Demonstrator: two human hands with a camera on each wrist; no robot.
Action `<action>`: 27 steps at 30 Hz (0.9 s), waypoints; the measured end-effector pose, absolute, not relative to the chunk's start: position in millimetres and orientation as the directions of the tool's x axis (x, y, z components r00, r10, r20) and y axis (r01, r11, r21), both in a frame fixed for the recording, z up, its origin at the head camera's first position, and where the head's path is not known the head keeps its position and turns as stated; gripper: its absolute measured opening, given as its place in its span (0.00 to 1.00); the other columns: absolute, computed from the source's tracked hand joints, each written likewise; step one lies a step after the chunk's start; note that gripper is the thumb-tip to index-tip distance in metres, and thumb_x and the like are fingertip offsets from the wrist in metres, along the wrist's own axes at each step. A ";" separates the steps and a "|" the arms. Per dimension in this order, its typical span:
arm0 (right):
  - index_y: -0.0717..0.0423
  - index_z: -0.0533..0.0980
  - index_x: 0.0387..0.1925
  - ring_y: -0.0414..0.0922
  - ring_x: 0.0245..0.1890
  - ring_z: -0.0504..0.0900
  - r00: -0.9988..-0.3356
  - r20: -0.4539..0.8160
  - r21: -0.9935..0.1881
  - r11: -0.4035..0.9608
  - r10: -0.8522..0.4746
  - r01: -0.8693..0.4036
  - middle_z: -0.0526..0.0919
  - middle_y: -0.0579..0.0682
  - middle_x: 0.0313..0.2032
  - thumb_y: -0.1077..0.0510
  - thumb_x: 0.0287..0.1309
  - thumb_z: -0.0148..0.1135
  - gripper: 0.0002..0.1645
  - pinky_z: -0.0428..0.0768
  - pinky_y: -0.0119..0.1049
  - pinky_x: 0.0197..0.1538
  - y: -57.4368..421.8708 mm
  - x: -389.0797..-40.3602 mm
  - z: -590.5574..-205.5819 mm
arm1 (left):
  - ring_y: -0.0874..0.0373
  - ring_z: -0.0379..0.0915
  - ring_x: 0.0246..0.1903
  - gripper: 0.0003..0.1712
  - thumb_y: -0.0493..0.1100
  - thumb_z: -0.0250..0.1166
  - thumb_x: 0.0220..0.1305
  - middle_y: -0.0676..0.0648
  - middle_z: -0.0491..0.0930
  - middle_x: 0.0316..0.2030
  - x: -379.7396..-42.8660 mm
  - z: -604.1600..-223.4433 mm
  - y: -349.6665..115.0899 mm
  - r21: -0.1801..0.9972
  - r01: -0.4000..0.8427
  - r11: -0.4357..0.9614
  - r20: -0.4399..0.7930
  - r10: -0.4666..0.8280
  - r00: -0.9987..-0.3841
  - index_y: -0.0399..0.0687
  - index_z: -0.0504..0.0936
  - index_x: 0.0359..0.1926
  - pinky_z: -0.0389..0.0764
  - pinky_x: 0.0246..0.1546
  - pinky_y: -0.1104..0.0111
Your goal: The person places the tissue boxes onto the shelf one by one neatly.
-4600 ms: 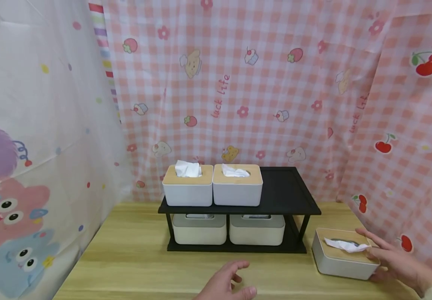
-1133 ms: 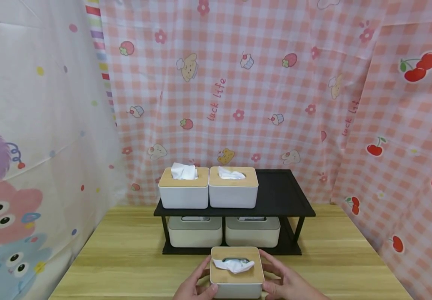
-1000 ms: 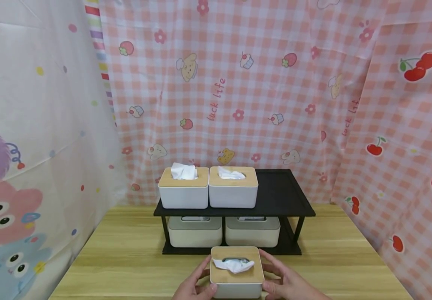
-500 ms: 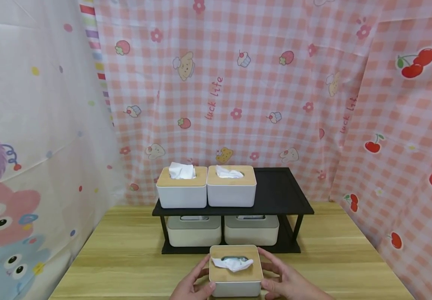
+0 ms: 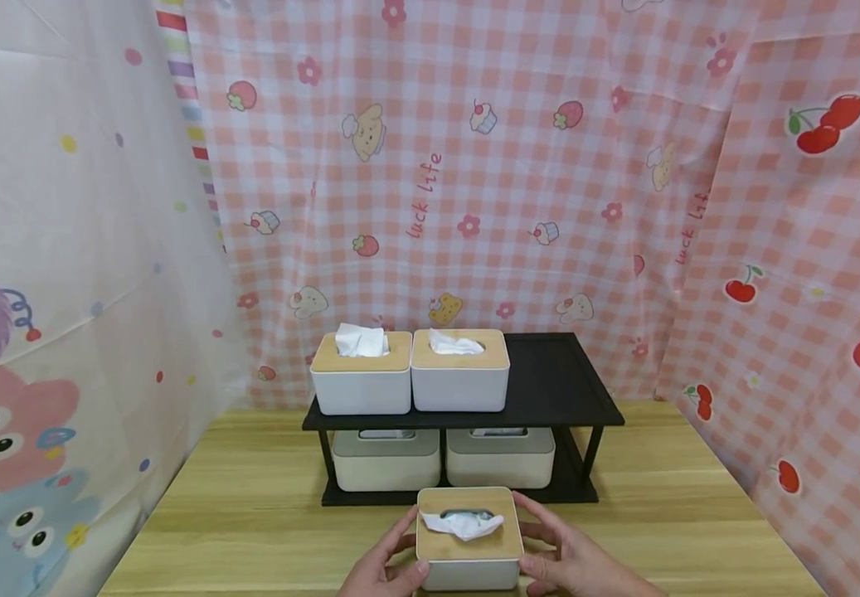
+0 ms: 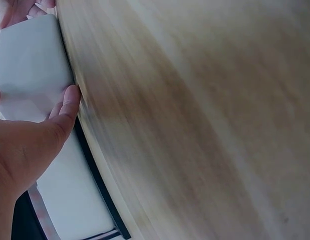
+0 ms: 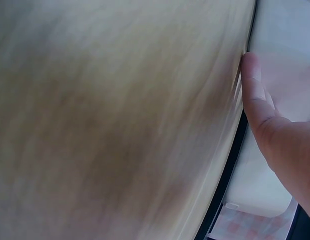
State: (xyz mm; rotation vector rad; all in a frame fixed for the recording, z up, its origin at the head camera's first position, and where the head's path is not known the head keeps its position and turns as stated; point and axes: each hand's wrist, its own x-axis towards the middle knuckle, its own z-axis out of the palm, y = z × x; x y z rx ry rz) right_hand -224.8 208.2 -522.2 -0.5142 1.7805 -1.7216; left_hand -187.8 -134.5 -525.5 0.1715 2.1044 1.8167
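Observation:
A tissue box [image 5: 469, 572] with a wooden lid stands in front of the black shelf, near the front of the table in the head view. A white tissue [image 5: 465, 525] lies across the slot in its lid. My left hand [image 5: 388, 560] grips the box's left side, and my right hand [image 5: 567, 555] grips its right side. In the left wrist view, the left fingers [image 6: 69, 102] lie along the white box wall [image 6: 34, 55]. The right wrist view shows the right hand [image 7: 280, 132] against the opposite side. The box's underside is hidden in the head view.
On the black two-tier shelf [image 5: 556, 381], two tissue boxes, a left one [image 5: 361, 391] and a right one [image 5: 459, 390], sit side by side on top. Two more, left [image 5: 386, 471] and right [image 5: 500, 468], fill the lower tier. Patterned curtains [image 5: 430, 274] hang behind the wooden table [image 5: 250, 497].
Earlier the box was right of the shelf in my right hand, while my left hand was free. It has moved left to the middle, and both hands now grip it. The last second is nearly still.

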 end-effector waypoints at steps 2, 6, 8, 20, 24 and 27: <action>0.49 0.38 0.87 0.62 0.69 0.77 -0.745 -0.163 -0.986 0.083 -0.646 0.143 0.49 0.83 0.78 0.53 0.81 0.57 0.50 0.88 0.57 0.57 207.8 -224.8 -521.8 | 0.39 0.84 0.55 0.49 0.55 0.70 0.74 0.20 0.67 0.71 -188.1 -525.6 -134.8 0.978 -0.128 0.167 -0.177 0.322 -0.930 0.51 0.56 0.85 0.88 0.55 0.50; 0.50 0.37 0.87 0.60 0.68 0.78 -0.744 -0.151 -0.988 0.065 -0.651 0.143 0.49 0.84 0.78 0.54 0.81 0.58 0.51 0.88 0.56 0.56 207.9 -224.9 -522.3 | 0.38 0.84 0.55 0.47 0.52 0.69 0.75 0.19 0.67 0.70 -187.8 -526.6 -135.4 0.981 -0.098 0.164 -0.148 0.326 -0.934 0.49 0.56 0.85 0.88 0.55 0.51; 0.51 0.36 0.87 0.60 0.67 0.79 -0.739 -0.137 -0.989 0.055 -0.659 0.135 0.49 0.84 0.78 0.55 0.81 0.57 0.51 0.88 0.56 0.56 208.2 -224.7 -523.0 | 0.38 0.85 0.55 0.47 0.52 0.69 0.75 0.19 0.67 0.70 -187.5 -526.9 -135.4 0.982 -0.093 0.164 -0.143 0.324 -0.935 0.48 0.57 0.85 0.88 0.55 0.51; 0.50 0.37 0.87 0.58 0.67 0.79 -0.755 -0.188 -0.979 0.058 -0.629 0.196 0.49 0.82 0.78 0.52 0.81 0.59 0.52 0.88 0.53 0.57 206.6 -221.9 -519.3 | 0.47 0.87 0.49 0.50 0.55 0.73 0.71 0.21 0.71 0.69 -195.6 -540.7 -134.1 0.983 -0.145 0.117 -0.173 0.293 -0.940 0.48 0.58 0.84 0.89 0.48 0.56; 0.47 0.37 0.88 0.59 0.67 0.78 -0.757 -0.197 -0.979 0.083 -0.623 0.187 0.49 0.82 0.79 0.50 0.82 0.56 0.50 0.88 0.57 0.58 207.1 -223.5 -520.0 | 0.49 0.87 0.49 0.52 0.61 0.74 0.68 0.25 0.73 0.70 -206.2 -560.2 -139.5 0.983 -0.147 0.109 -0.174 0.314 -0.933 0.55 0.59 0.85 0.89 0.46 0.58; 0.45 0.37 0.88 0.61 0.68 0.78 -0.752 -0.213 -0.976 0.098 -0.624 0.195 0.49 0.81 0.79 0.49 0.84 0.52 0.47 0.86 0.60 0.60 207.3 -225.2 -519.1 | 0.49 0.86 0.50 0.52 0.63 0.73 0.68 0.27 0.74 0.70 -205.9 -556.1 -139.6 0.980 -0.166 0.110 -0.192 0.310 -0.931 0.56 0.59 0.85 0.89 0.45 0.58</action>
